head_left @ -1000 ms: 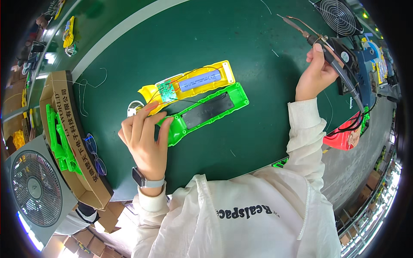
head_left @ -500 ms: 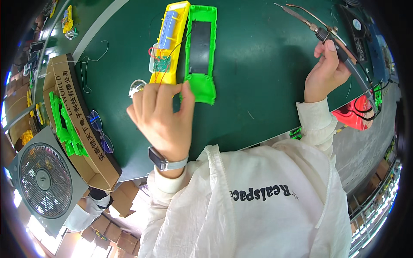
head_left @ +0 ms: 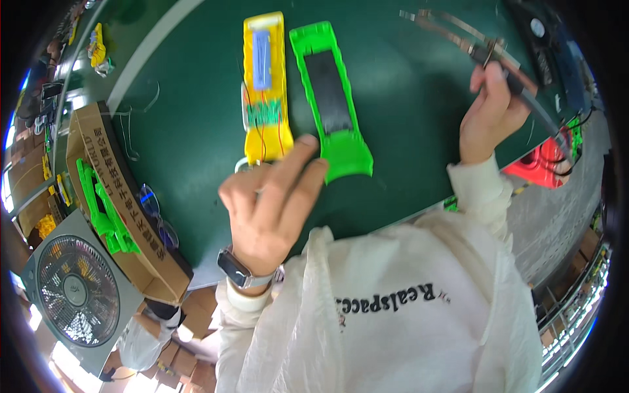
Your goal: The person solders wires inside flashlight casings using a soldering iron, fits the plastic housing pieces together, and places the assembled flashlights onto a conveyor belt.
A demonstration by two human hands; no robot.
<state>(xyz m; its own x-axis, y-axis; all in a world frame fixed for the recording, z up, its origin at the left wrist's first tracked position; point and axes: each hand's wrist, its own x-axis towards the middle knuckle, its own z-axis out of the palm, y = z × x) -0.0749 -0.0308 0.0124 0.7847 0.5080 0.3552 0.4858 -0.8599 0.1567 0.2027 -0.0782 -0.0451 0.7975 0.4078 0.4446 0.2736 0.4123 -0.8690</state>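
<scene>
My right hand is closed round the dark handle of a soldering iron, its metal tip pointing up and left above the table, with a thin bent tube along it. A yellow casing half lies open at the centre left, holding a blue cylindrical battery, a green circuit board and thin red wires. To its right lies a green casing half with a black panel inside. Over the near end of the yellow casing is my left hand, fingers apart, fingertips between both halves; a pale rounded part beside it is mostly hidden.
A cardboard box with green plastic parts stands on the left, with glasses beside it and a grey fan nearer. Loose thin wire lies on the green table. Dark equipment sits far right.
My left hand has come off its pinch at the yellow casing's near end and moved right and nearer. The green half has turned and slid away from the yellow one. The soldering iron shifted slightly left.
</scene>
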